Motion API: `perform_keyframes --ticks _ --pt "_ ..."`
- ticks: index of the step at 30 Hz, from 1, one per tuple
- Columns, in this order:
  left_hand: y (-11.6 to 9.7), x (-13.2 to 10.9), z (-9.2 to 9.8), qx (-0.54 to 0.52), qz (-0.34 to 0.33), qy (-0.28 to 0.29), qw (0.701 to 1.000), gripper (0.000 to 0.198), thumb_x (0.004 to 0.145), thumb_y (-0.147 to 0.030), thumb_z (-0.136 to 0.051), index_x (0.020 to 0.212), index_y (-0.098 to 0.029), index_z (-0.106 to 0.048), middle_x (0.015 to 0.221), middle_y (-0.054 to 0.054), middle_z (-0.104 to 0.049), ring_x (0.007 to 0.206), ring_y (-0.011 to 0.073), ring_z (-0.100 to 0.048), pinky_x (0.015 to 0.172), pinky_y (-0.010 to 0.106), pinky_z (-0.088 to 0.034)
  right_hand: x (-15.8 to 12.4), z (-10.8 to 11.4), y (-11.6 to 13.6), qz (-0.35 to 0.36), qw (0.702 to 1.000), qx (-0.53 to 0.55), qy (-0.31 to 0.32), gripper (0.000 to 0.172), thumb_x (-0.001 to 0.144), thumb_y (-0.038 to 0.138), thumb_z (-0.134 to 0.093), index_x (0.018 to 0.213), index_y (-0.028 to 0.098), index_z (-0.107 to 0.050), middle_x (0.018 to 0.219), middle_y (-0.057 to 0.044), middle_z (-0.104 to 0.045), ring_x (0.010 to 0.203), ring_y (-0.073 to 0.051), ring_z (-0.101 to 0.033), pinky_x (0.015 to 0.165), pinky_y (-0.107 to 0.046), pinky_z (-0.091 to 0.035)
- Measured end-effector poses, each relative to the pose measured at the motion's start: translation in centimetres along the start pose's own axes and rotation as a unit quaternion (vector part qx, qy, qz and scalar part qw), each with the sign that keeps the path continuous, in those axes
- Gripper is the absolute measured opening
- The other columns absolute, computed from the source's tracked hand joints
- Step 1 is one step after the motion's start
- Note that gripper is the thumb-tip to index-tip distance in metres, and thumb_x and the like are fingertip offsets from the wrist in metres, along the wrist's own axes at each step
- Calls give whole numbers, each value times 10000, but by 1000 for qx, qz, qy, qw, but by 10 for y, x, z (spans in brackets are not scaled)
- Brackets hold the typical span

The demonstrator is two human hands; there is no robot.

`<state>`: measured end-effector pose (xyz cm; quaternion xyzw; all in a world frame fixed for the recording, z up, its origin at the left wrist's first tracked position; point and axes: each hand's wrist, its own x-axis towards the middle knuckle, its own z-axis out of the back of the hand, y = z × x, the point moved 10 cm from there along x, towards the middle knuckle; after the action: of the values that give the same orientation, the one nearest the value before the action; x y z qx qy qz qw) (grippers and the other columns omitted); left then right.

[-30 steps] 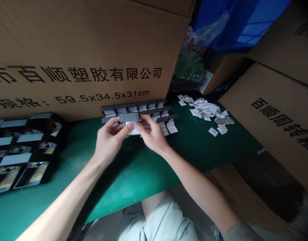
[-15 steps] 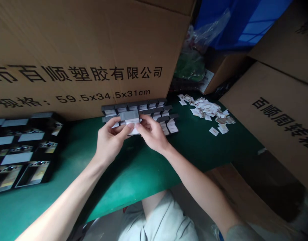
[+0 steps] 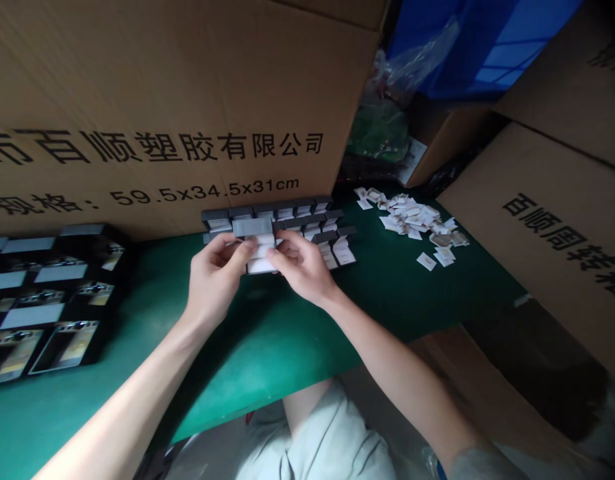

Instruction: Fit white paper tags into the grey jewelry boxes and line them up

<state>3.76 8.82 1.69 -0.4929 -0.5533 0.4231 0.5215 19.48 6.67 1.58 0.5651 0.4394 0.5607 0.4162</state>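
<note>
Both hands meet over the green table [image 3: 267,347], pinching one small grey box [image 3: 253,228] with a white card or lining showing under its lid. My left hand [image 3: 215,280] grips its left end with thumb and fingers. My right hand [image 3: 300,265] holds its right end, fingers curled. Just behind the held box, rows of the same small grey boxes [image 3: 307,217] lie open against a big cardboard carton [image 3: 177,100].
A loose heap of small white paper slips [image 3: 417,223] lies on the table to the right. Black trays with grey lids and parts [image 3: 42,300] fill the left edge. More cartons [image 3: 552,227] stand at the right, a blue crate [image 3: 477,40] behind.
The held box has shifted slightly left and up, and both hands have turned a little around it. Everything else stays put.
</note>
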Motion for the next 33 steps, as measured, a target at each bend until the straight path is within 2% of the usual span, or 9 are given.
perform_keyframes --ticks 10,17,24,33 --pt "5 1 6 23 6 -26 999 304 788 -466 -835 920 -200 -767 871 14 -752 787 181 -662 663 237 -509 -4 -5 5 -26 999 -10 22 338 840 461 -732 1052 210 -657 731 44 -594 676 -131 -605 633 -250 -527" --pt "8 2 5 10 8 -21 1000 280 776 -427 -845 914 -193 -778 856 17 -757 761 173 -657 642 238 -511 -4 -6 5 -26 999 -12 22 306 843 446 -726 1017 206 -652 709 49 -576 651 -123 -590 602 -243 -507" --pt "10 2 4 2 15 -16 1000 306 780 -460 -852 938 -204 -797 902 19 -763 787 163 -649 673 240 -519 -4 -7 3 -35 999 -16 28 302 850 451 -724 1018 210 -654 709 46 -583 655 -128 -599 597 -247 -511" --pt "12 4 3 3 17 -6 1000 310 798 -451 -827 936 -177 -782 853 16 -738 714 141 -586 623 233 -442 -4 -7 4 -38 999 -20 32 306 838 446 -731 1006 208 -637 709 50 -570 641 -123 -593 588 -248 -487"
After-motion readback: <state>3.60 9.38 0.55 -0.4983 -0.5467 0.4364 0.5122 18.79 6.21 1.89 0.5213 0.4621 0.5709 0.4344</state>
